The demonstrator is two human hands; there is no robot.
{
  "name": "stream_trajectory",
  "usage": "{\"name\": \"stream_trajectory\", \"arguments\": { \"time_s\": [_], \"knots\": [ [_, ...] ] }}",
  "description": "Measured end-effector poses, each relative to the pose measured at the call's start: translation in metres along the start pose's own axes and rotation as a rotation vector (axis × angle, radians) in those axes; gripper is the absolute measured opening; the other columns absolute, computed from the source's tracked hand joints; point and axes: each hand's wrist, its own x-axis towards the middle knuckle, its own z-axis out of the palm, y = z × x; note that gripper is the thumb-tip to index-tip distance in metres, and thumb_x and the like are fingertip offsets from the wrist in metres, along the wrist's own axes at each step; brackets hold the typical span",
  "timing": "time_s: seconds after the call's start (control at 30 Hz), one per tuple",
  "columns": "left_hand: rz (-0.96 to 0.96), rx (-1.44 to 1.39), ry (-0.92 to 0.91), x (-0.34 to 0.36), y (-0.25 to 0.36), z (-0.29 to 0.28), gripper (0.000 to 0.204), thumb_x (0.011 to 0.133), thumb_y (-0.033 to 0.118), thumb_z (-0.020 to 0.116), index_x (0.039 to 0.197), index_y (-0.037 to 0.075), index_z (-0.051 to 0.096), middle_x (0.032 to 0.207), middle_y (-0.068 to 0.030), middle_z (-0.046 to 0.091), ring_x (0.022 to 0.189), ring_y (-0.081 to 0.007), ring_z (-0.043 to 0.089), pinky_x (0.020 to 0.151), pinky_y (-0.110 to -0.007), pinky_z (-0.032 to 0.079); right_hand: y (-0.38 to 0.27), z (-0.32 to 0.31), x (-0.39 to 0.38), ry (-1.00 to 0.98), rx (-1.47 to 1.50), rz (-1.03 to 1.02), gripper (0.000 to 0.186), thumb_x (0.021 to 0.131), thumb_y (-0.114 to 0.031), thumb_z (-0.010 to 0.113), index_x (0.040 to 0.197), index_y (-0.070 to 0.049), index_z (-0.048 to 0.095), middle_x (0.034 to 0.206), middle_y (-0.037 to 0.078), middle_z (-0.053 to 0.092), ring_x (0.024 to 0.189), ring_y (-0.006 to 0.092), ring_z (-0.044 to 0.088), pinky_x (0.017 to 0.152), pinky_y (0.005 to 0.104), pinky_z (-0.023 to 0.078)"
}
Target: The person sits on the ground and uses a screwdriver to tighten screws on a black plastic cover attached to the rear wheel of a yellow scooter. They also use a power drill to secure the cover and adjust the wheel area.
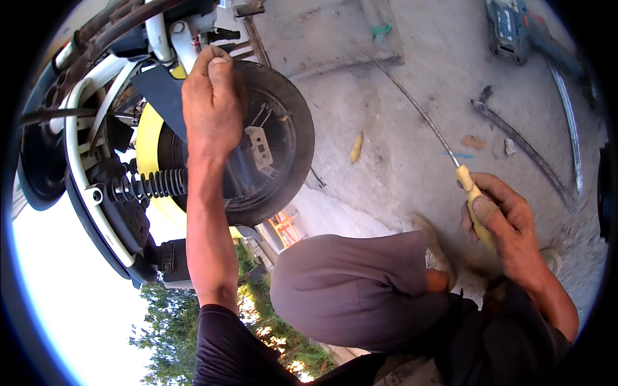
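Note:
My left hand is closed in a fist at the top of a scooter-like vehicle's wheel, beside a dark flat panel and a pale metal bracket. Whatever its fingers grip is hidden behind them. On the right, my right hand is wrapped around the yellow handle of a long screwdriver. The thin shaft points up and away over the concrete floor, apart from the wheel. Left of the wheel are a black coil-spring shock absorber and a white frame tube.
A short yellow object lies on the concrete floor. Toward the far right are a blue-and-black power tool, a dark curved bar and a shiny metal strip. My bent knee is between my arms.

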Motion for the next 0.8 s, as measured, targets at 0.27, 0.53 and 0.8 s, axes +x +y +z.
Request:
{"name": "stream_trajectory", "arguments": {
  "time_s": [0.27,0.53,0.8],
  "knots": [
    [0.341,-0.170,0.493,-0.031,-0.020,0.001,0.028,0.111,0.019,0.044,0.093,0.001,0.057,0.087,-0.0065,0.066,0.074,-0.0120,0.055,0.066,-0.030,0.046,0.034,-0.015,0.010,0.036,-0.314,-0.003,0.023,0.100,-0.010,0.059,0.120,0.002,0.060,0.090,0.009,0.070,0.074,0.0165,0.064,0.069,0.0349,0.052],
    [0.529,-0.027,-0.105,-0.201,-0.019,0.130,0.018,0.082,0.015,0.077,0.094,0.007,0.066,0.090,-0.0058,0.064,0.082,-0.0246,0.067,0.064,-0.038,0.055,0.013,-0.021,0.006,0.234,-1.496,-0.497,0.034,0.096,-0.013,0.071,0.122,0.008,0.061,0.096,0.029,0.071,0.086,0.0489,0.070,0.079,0.0533,0.056],
    [0.062,0.011,-0.038,-0.243,-0.088,0.274,0.034,0.091,0.012,0.071,0.123,0.004,0.064,0.113,-0.0142,0.065,0.097,-0.0303,0.069,0.079,-0.044,0.059,-0.143,0.133,0.026,-0.031,-1.356,-0.518,0.045,0.104,-0.026,0.066,0.128,0.011,0.060,0.096,0.025,0.073,0.088,0.0335,0.075,0.080,0.0438,0.058]
  ]
}}
